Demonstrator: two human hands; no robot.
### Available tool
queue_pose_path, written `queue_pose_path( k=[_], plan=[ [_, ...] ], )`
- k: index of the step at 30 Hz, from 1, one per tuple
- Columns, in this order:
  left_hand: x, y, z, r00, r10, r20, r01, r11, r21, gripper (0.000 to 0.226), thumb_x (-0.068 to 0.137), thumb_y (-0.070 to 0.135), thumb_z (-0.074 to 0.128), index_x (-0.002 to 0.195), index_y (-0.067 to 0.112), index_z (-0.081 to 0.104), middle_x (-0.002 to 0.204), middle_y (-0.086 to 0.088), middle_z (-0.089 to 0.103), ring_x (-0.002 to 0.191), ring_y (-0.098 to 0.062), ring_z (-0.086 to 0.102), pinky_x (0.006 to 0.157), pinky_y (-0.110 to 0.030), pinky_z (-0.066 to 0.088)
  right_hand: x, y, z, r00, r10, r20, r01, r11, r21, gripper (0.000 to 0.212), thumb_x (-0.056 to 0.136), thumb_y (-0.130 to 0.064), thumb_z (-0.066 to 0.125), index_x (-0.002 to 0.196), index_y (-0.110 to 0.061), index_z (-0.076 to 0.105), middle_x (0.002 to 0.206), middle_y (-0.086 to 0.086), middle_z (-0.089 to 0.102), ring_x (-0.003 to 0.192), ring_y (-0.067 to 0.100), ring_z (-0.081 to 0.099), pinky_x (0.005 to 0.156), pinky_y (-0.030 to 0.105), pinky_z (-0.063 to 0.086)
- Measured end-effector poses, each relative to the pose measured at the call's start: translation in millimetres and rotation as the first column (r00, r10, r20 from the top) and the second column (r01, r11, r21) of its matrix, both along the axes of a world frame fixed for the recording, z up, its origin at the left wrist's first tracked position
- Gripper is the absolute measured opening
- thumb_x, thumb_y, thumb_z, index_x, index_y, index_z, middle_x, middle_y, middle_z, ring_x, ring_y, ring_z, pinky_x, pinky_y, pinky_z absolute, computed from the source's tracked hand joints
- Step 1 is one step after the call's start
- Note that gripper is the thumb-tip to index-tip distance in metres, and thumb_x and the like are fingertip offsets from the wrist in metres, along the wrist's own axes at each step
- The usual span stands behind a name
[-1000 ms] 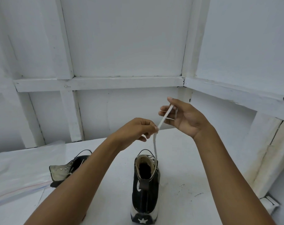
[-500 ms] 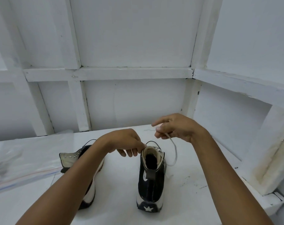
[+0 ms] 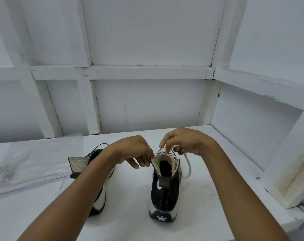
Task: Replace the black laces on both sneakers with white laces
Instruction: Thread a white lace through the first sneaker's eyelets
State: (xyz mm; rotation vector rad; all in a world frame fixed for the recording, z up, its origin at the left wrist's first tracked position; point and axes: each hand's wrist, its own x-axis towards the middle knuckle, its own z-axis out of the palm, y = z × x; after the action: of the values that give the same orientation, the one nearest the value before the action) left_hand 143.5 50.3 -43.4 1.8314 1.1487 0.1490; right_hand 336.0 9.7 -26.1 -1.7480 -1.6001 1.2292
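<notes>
Left hand (image 3: 133, 150) pinches the sneaker (image 3: 162, 193) top, right hand (image 3: 187, 140) pinches the white lace (image 3: 188, 166); next, probably threading a hole.

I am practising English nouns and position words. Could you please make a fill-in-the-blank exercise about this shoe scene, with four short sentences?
1. The upright sneaker shows a white ___ on its heel.
2. The right hand holds a lace whose colour is ___.
3. The other sneaker is not upright; it lies on its ___.
4. The plastic bag lies to the ___ of both sneakers.

Missing words: star; white; side; left.
</notes>
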Motion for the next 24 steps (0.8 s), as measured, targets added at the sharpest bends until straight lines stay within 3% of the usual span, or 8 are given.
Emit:
queue_pose_path(
  k=[7, 13, 16, 24],
  plan=[
    [-1, 2, 0, 1.0, 0.003, -0.012, -0.003, 1.0, -0.002, 0.021, 0.091, 0.018, 0.062, 0.079, 0.007, 0.075, 0.075, -0.006, 0.073, 0.064, -0.015, 0.063, 0.058, -0.024, 0.053, -3, 2, 2, 0.999, 0.03, 0.038, -0.03, 1.0, -0.003, 0.013, 0.08, -0.001, 0.071, 0.092, -0.004, 0.073, 0.058, -0.004, 0.059, 0.045, 0.007, 0.031, 0.046, 0.02, 0.024],
    [2, 2, 2, 1.0, 0.014, -0.025, -0.014, 1.0, -0.004, 0.02, 0.09, 0.017, 0.063, 0.079, 0.006, 0.075, 0.075, -0.006, 0.074, 0.063, -0.015, 0.064, 0.059, -0.025, 0.052, -11, 5, 10, 0.985, 0.08, 0.155, -0.081, 0.997, -0.002, 0.014, 0.074, -0.006, 0.076, 0.08, -0.018, 0.072, 0.058, -0.011, 0.062, 0.055, 0.009, 0.046, 0.046, 0.018, 0.027],
    [3, 1, 2, 0.999, 0.02, -0.027, -0.02, 1.0, -0.004, 0.02, 0.09, 0.017, 0.062, 0.078, 0.007, 0.075, 0.075, -0.006, 0.074, 0.062, -0.014, 0.063, 0.058, -0.024, 0.052, -13, 7, 11, 0.975, 0.1, 0.196, -0.097, 0.995, -0.023, 0.017, 0.071, -0.005, 0.076, 0.07, -0.021, 0.07, 0.06, -0.008, 0.06, 0.058, 0.01, 0.044, 0.046, 0.019, 0.025],
    [4, -1, 3, 0.999, 0.034, -0.03, -0.034, 0.999, 0.005, 0.02, 0.089, 0.016, 0.062, 0.079, 0.005, 0.075, 0.074, -0.006, 0.074, 0.061, -0.014, 0.063, 0.057, -0.023, 0.052, -24, 9, 5, 0.962, 0.089, 0.259, -0.084, 0.996, -0.028, 0.015, 0.066, 0.002, 0.072, 0.071, -0.011, 0.066, 0.058, -0.001, 0.054, 0.055, 0.013, 0.039, 0.045, 0.021, 0.025]
  ],
)
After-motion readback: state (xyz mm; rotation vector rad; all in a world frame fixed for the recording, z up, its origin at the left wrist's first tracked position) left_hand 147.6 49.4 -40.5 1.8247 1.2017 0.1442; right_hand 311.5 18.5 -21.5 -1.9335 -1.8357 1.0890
